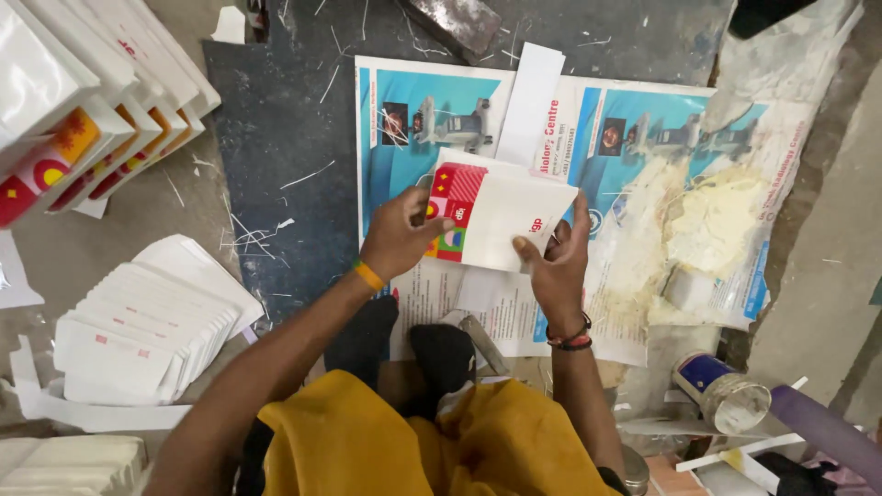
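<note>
Dark floor mat w/ paper bits. Closest: white card stack on the left, glue tin on the right. Left hand & right hand both pinch a folded white card w/ red print, held above blue posters. Far left: more cards.

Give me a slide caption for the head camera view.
Both hands, left hand and right hand, hold a white paper envelope above glue-smeared printed sheets.

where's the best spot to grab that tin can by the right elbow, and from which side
Grip the tin can around its blue side wall, coming from above. It lies tilted with its pale, paste-smeared mouth facing the camera, so the rim is probably messy; the rounded wall gives fingers a cleaner hold.
</note>
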